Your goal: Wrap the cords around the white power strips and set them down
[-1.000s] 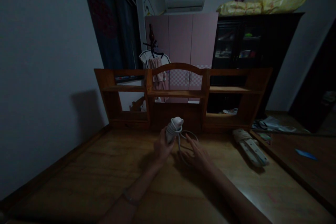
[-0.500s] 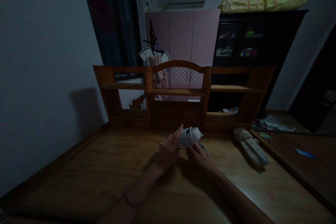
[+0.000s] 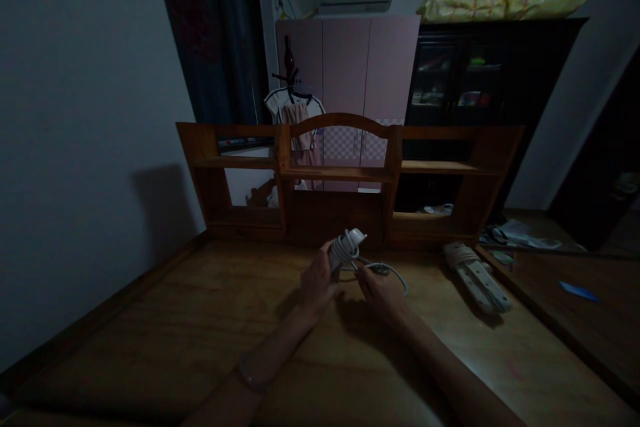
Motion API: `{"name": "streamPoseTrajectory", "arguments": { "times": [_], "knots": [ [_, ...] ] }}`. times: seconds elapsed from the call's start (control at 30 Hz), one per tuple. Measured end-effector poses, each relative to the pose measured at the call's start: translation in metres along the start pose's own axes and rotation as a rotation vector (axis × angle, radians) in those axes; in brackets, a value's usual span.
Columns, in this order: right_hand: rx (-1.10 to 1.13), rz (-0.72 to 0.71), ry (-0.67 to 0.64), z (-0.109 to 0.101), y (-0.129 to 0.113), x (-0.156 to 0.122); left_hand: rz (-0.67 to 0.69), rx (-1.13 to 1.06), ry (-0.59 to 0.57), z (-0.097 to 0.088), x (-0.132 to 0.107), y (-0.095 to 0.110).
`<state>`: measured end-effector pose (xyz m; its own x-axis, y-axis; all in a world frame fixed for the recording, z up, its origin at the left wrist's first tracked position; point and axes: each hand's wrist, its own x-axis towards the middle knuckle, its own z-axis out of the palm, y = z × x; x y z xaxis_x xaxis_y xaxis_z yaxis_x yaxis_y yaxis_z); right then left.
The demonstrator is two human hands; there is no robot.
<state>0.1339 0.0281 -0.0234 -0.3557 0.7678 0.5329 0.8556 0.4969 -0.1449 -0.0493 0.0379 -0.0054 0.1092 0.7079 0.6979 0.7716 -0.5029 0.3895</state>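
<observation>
My left hand is closed around a white power strip, tilted up with its far end pointing away to the right. Its socket face is hidden from me. Several turns of white cord wrap the strip just beyond my fingers. My right hand, just to the right, pinches a free length of that cord, which loops out past my knuckles above the tabletop. A small dark piece shows by the loop, too dim to name. Farther right, a second white power strip lies on the table, its cord wound around one end.
The wooden tabletop runs up to a low wooden shelf unit at its back. A wall borders the left side. On the right, beyond a raised edge, a blue packet lies on a brown surface.
The wrapped strip has shifted left and tilted more upright. My right hand has drawn slightly away from it, and the free cord loop shows wider on the right.
</observation>
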Motion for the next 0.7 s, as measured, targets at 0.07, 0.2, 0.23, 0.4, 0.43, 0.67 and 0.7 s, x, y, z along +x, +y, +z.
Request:
{"name": "streamPoseTrajectory", "arguments": {
  "times": [0.07,0.2,0.23,0.4,0.43,0.67,0.7],
  "knots": [
    [-0.057,-0.033,-0.004,0.001,0.000,0.000,-0.026,0.020,-0.008,0.000,0.000,-0.001],
    [-0.150,-0.109,0.014,0.001,0.000,-0.001,-0.056,0.094,-0.037,0.000,0.001,-0.002],
    [-0.163,-0.129,0.022,0.001,0.000,-0.001,-0.064,0.113,-0.049,0.001,0.002,-0.002],
    [-0.208,-0.232,0.102,-0.006,-0.001,-0.002,-0.090,0.177,-0.096,0.002,0.003,-0.004],
    [-0.214,-0.240,0.128,-0.007,-0.003,-0.002,-0.078,0.186,-0.100,0.001,0.003,-0.005],
    [-0.180,-0.259,0.259,-0.012,-0.015,-0.002,0.107,0.357,-0.134,-0.010,0.009,-0.006],
    [-0.176,-0.256,0.260,-0.012,-0.015,-0.002,0.134,0.386,-0.146,-0.010,0.009,-0.006]
  ]
}}
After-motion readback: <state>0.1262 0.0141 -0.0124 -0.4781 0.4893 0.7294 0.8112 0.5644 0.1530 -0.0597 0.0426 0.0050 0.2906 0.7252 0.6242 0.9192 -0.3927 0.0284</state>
